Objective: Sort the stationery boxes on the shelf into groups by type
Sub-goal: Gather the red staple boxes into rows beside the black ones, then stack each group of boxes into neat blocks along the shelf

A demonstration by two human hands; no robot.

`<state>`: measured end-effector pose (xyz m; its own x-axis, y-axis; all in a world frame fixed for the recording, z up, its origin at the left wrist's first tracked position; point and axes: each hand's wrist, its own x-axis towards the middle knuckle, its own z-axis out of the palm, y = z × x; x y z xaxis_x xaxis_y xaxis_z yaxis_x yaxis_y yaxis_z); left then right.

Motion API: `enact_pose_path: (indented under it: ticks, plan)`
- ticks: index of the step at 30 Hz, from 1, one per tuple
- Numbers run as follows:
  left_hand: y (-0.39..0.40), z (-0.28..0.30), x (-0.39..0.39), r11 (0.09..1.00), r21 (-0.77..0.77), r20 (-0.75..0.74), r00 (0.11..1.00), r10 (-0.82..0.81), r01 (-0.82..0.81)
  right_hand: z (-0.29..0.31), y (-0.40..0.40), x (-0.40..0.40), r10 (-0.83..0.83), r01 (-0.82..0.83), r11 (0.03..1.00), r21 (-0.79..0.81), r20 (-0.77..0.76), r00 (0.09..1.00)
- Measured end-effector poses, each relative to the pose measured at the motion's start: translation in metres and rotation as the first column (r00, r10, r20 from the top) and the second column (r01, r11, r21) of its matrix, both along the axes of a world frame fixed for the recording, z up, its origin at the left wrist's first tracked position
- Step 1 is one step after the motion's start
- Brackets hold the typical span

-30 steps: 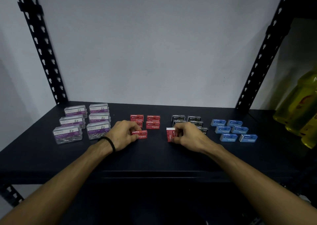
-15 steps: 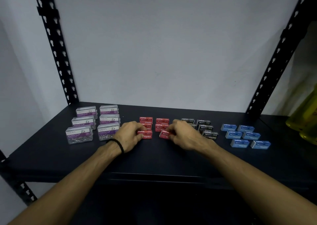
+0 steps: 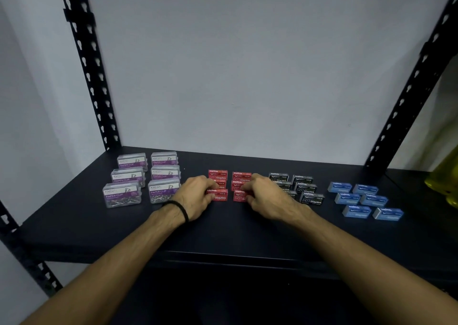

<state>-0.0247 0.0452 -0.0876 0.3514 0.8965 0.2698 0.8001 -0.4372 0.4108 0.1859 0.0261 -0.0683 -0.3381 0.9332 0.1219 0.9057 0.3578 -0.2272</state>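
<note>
Head cam: dark shelf carries four groups in a row. Far left, six clear paper clip boxes with purple labels, two columns of three. Next, red staple boxes, also two columns. Then black staple boxes, partly hidden behind the right wrist. Far right, six blue staple boxes in staggered pairs, well apart from the hands.

Left hand, black band at the wrist, has fingers curled onto the front-left red box, thumb side against its left end. Looks like a pinch on the box, which sits flat on the shelf. Right hand does the same on the front-right red box, fingers curled over its right end; box flat on the shelf, just beside the left one. Both front boxes sit in line with the red columns behind them.

Yellow bottle at the right edge, past the upright.
</note>
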Motion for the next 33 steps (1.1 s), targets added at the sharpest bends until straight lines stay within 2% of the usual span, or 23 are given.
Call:
enact_pose_path:
  ticks: [5,10,16,21,27,33]
  plan:
    - [-0.001,0.001,0.000,0.999,0.034,-0.010,1.000,0.002,-0.002,0.000,-0.001,0.002,-0.019,0.019,0.999,0.038,-0.009,1.000]
    - [-0.012,0.010,-0.008,0.988,0.153,-0.030,0.999,-0.016,0.020,0.007,-0.003,0.001,-0.046,0.055,0.983,0.172,-0.059,0.997]
    - [-0.020,0.035,-0.044,0.968,0.251,0.035,0.999,-0.030,0.021,0.021,-0.003,-0.026,0.022,-0.001,0.982,0.189,-0.110,0.994]
    - [-0.014,0.047,-0.093,0.965,0.248,0.048,0.996,0.073,-0.083,0.020,0.001,-0.062,0.109,-0.086,0.982,0.169,-0.130,0.986]
    - [-0.013,0.045,-0.145,0.963,0.163,-0.026,0.975,0.222,-0.215,0.016,0.008,-0.107,0.188,-0.165,0.973,0.163,-0.132,0.973]
    - [-0.016,0.032,-0.174,0.954,0.092,-0.084,0.952,0.294,-0.287,0.010,0.018,-0.143,0.229,-0.208,0.961,0.182,-0.099,0.968]
